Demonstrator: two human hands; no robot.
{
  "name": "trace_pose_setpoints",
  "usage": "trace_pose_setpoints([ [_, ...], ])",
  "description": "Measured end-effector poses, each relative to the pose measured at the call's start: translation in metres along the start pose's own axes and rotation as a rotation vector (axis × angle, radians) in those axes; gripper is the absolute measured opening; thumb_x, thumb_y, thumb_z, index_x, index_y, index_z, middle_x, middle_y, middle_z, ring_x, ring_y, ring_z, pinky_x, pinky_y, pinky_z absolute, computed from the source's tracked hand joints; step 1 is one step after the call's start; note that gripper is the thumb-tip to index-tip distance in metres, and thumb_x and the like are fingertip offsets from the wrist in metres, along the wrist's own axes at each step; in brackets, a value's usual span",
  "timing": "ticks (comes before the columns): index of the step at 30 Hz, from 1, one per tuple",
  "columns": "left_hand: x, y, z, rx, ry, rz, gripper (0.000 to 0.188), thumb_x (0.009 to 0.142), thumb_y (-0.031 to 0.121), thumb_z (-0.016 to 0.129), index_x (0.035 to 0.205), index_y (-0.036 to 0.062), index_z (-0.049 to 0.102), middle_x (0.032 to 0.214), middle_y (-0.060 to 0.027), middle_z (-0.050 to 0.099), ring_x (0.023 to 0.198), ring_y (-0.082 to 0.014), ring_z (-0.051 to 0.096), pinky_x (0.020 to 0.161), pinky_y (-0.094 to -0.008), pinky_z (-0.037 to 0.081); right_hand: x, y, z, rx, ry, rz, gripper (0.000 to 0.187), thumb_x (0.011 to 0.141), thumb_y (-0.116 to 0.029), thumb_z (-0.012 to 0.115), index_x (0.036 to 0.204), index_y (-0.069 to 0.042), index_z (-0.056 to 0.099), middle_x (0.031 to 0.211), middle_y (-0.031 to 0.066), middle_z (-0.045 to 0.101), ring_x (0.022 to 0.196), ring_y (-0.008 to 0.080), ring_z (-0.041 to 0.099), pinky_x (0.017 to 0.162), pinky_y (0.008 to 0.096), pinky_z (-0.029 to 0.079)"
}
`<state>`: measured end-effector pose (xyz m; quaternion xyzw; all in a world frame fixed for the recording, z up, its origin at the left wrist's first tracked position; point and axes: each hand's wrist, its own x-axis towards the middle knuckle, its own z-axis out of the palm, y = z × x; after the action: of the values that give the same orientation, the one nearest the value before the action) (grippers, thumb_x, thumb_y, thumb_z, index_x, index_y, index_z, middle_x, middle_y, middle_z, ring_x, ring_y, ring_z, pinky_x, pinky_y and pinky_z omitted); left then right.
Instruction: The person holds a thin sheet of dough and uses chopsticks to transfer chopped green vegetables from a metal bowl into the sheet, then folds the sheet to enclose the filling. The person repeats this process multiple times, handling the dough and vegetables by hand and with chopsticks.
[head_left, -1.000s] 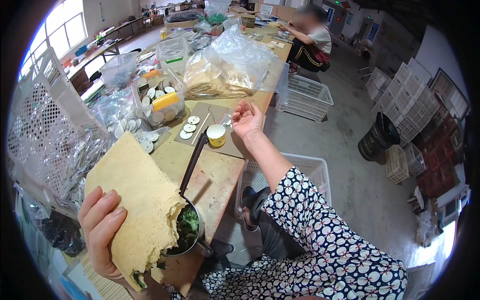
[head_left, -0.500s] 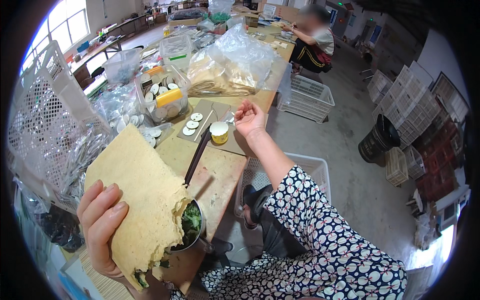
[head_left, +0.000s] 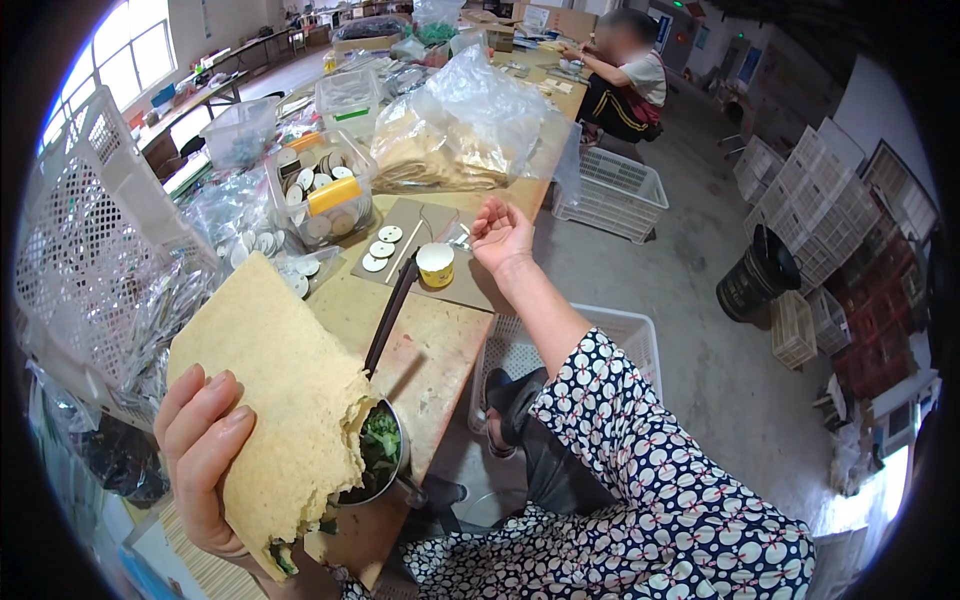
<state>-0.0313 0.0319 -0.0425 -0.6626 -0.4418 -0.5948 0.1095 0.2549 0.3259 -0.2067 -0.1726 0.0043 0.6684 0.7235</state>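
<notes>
A large piece of flatbread (head_left: 275,390), torn or bitten along its right edge with bits of green at the bottom corner, is gripped in my left hand (head_left: 205,450). Partly hidden behind it is a metal bowl (head_left: 403,455) with a handle, holding chopped greens (head_left: 381,440). Dark chopsticks (head_left: 389,320) slant up out of the bowl. My right hand (head_left: 503,238), palm up with loosely curled fingers and nothing in it, hovers by the table's right edge. Beside it stands a small yellow paper cup (head_left: 436,266) on a brown board (head_left: 400,215).
White discs (head_left: 381,249) lie on the board. Clear tubs, one of discs (head_left: 322,195), and a plastic bag (head_left: 465,120) crowd the table (head_left: 440,345). White crates (head_left: 610,195) and a black bucket (head_left: 760,275) stand on the floor. Another person (head_left: 630,85) squats at the far end.
Almost nothing differs; the view has shifted very slightly. The flatbread stays in my left hand, and my right hand keeps its place.
</notes>
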Motion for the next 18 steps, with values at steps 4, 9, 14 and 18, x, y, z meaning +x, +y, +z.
trace_pose_setpoints([
  [4,0.0,0.001,0.001,0.017,-0.002,-0.007,0.025,0.086,0.029,0.069,0.093,0.0058,0.06,0.102,-0.013,0.067,0.111,-0.0342,0.059,0.098,-0.0431,0.046,0.002,-0.003,-0.002,0.004,-0.018,-0.005,0.026,0.094,-0.029,0.052,0.09,-0.007,0.067,0.081,0.0027,0.068,0.071,0.0162,0.062,0.061,0.0288,0.049],
  [9,-0.002,-0.002,0.001,0.009,0.007,-0.005,0.024,0.086,0.027,0.068,0.092,0.0059,0.06,0.102,-0.0126,0.067,0.111,-0.034,0.059,0.097,-0.043,0.046,0.002,-0.003,-0.002,0.006,-0.016,-0.001,0.026,0.094,-0.029,0.053,0.09,-0.007,0.066,0.081,0.0028,0.068,0.071,0.0162,0.062,0.061,0.0286,0.049],
  [14,-0.007,-0.009,-0.01,-0.04,-0.09,-0.038,0.047,0.084,0.045,0.066,0.104,0.0025,0.06,0.114,-0.0176,0.063,0.121,-0.0366,0.052,0.105,-0.0483,0.037,0.001,-0.004,-0.001,0.006,-0.02,-0.006,0.026,0.094,-0.029,0.052,0.09,-0.007,0.066,0.081,0.003,0.067,0.071,0.0163,0.062,0.061,0.0287,0.049],
  [18,-0.008,-0.01,-0.016,-0.079,-0.127,-0.041,0.062,0.083,0.056,0.064,0.11,0.0002,0.06,0.12,-0.0201,0.061,0.124,-0.0382,0.049,0.109,-0.0519,0.032,-0.001,0.0,0.001,0.0,-0.013,0.002,0.026,0.094,-0.028,0.052,0.093,-0.006,0.065,0.083,0.0028,0.067,0.072,0.0164,0.062,0.062,0.0288,0.048],
])
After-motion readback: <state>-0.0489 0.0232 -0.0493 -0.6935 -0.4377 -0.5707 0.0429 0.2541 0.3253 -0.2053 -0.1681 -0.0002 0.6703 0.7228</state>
